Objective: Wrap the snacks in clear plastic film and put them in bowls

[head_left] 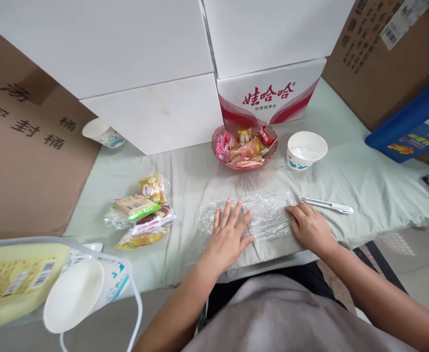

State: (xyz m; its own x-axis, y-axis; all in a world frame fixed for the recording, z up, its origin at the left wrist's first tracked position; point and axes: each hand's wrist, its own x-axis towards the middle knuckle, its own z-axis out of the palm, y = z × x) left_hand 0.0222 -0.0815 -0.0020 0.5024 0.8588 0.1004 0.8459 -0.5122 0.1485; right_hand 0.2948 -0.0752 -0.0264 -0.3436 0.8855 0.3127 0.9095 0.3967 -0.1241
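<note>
A sheet of clear plastic film [269, 212] lies flat but wrinkled on the pale green cloth in front of me. My left hand [229, 237] rests on its left part, palm down with fingers spread. At the film's right edge, my right hand [310, 227] has its fingers curled, with the index finger and thumb against the film. Just beyond the right hand lies a white utility knife [326, 205]. Behind the film stands a pink glass bowl [244, 164] of wrapped sweets. A white paper bowl [306, 151] with a blue pattern is to its right.
Wrapped snacks [144, 210] are piled at the left. White cartons [148, 112] and a red-printed water carton [269, 98] wall off the back. Brown boxes flank both sides, with a blue package [412, 127] at right. Paper cups [90, 288] lie at lower left.
</note>
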